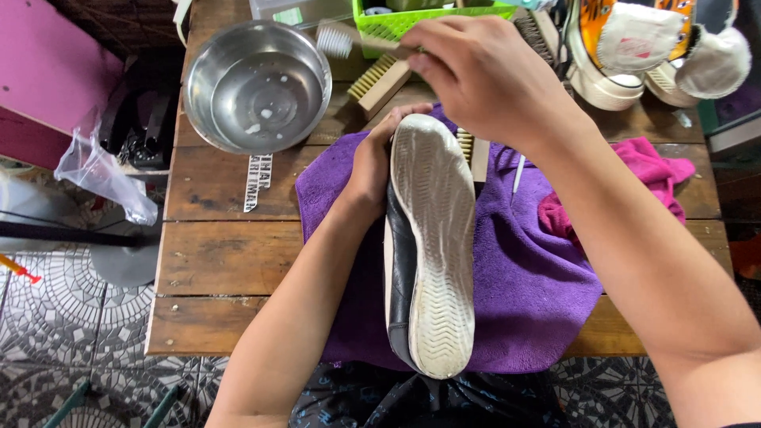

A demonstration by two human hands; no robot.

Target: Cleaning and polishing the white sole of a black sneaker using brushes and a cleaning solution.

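A: Nearest the wearer, what sits at six o'clock?

B: A black shoe (428,246) turned sole-up, its pale soapy sole facing the camera, heel toward the body, toe pointing to twelve. It lies on a purple cloth (523,285) spread over the wooden table (222,261).

A: And the left hand (372,162)?

B: It grips the shoe's toe end from the nine o'clock side, fingers curled shut around the upper, thumb side against the sole's edge.

A: The right hand (483,75)?

B: Above the toe, at twelve. Its fingers are pinched closed on the handle of a small white-bristled brush (341,40), whose head points toward ten o'clock, near the rim of a steel bowl (258,87).

A: What's in the bowl?

B: A little water with white suds.

A: Farther out?

B: A wooden brush (380,79) lies just beside the bowl. A pink rag (650,170) rests at three o'clock, touching the purple cloth. At the far edge stand a green basket (396,20) and, at one o'clock, pale sneakers (634,55).
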